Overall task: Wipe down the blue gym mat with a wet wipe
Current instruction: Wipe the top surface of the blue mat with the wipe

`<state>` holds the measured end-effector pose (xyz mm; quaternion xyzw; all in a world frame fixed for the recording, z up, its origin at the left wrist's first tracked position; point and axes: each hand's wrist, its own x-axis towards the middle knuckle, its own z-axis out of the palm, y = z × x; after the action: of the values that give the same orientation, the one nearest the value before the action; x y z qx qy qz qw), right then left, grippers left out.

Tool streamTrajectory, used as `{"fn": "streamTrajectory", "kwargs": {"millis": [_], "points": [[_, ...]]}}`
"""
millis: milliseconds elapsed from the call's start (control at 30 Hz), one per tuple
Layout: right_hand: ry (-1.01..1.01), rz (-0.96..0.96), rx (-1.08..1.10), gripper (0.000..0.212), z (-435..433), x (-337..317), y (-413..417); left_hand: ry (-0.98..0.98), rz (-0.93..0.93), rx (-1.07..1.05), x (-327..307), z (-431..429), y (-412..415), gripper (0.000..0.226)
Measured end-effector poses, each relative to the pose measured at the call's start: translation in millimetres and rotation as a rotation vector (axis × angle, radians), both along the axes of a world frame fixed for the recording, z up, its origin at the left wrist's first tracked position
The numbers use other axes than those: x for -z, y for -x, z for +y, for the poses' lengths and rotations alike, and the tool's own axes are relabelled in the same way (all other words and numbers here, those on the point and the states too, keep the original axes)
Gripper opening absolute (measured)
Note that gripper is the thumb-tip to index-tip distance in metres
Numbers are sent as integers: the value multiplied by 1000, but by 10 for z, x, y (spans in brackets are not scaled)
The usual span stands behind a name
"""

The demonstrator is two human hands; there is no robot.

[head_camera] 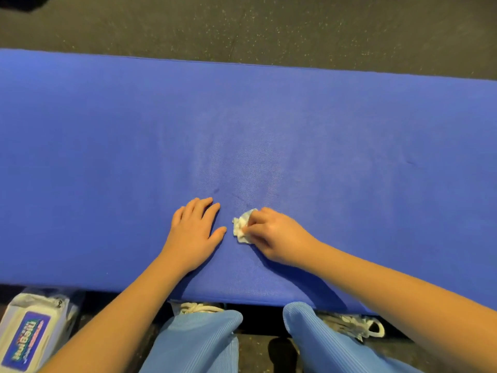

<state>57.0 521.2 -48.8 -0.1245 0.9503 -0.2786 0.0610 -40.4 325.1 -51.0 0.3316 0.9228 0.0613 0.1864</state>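
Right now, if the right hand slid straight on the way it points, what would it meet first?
Probably the left hand, near its thumb; the wet wipe leads, with only bare mat between.

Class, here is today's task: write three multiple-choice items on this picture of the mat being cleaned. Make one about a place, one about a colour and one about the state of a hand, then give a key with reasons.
1. Where is the pack of wipes relative to the mat?
A) on top of it
B) off it, at the view's lower left
C) beyond its far edge

2. What colour are the person's trousers?
A) light blue
B) red
C) black

3. What is the left hand doing?
A) making a fist in the air
B) lifting the pack
C) resting flat on the mat

Key:
1 B: the pack lies below the mat's near edge.
2 A: both trouser legs show as light blue.
3 C: its straight fingers lie on the mat, while the right hand pinches the wet wipe.
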Motion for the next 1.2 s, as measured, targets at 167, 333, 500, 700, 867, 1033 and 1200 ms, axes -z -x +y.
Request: {"fn": "streamTrajectory", "kwargs": {"millis": [167, 333, 500, 700, 867, 1033, 1200], "points": [[-171, -19, 406, 10, 547, 206, 361, 90, -11, -7, 69, 59, -68, 88], [-14, 59, 215, 13, 270, 126, 189, 44, -14, 24, 92, 70, 70, 86], [-139, 63, 255, 9, 735, 282, 418, 140, -61, 12, 128, 265, 208, 95], [-75, 107, 308, 15, 572, 224, 475, 185, -83, 81, 171, 397, 419, 96], [-174, -30, 204, 14, 767, 212, 743, 187, -58, 134, 212, 498, 567, 93], [-124, -19, 530, 16, 840, 351, 926, 96, 26, 127, 351, 431, 511, 75], [-64, 61, 53, 20, 742, 363, 678, 88, 89, 143, 425, 412, 503, 64]]}}
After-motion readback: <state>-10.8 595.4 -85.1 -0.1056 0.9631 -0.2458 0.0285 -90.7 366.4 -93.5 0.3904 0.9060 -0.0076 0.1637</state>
